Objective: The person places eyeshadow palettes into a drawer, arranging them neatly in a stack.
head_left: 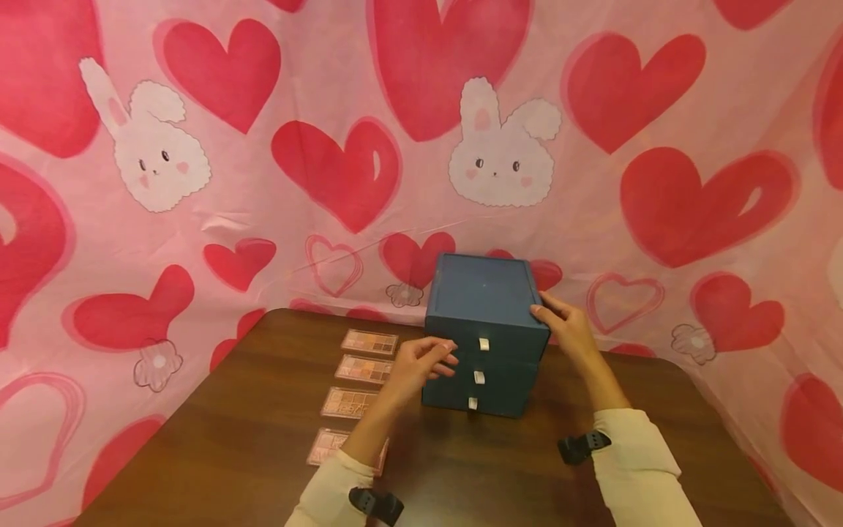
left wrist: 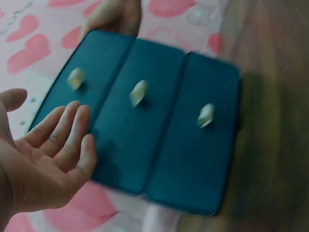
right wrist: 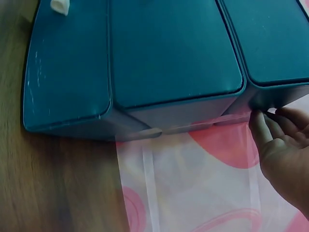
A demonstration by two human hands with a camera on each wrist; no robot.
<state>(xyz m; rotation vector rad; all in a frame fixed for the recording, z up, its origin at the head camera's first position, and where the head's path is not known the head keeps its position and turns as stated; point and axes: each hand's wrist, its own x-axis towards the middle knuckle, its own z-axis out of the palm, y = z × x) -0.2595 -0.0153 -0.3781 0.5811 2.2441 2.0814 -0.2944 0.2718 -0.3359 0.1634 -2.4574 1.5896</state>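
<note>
Pink palettes (head_left: 362, 369), four, are lying low, left of centre, one left hand (head_left: 421, 366), empty, is loosely curving before one blue three-drawer cabinet (head_left: 489, 291) right of centre, whose edge one right hand (head_left: 569, 329) is touching with extended fingers.

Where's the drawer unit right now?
In the head view, the drawer unit stands right of centre near the back of the table, palettes to its left, right hand on its upper right edge.
</note>
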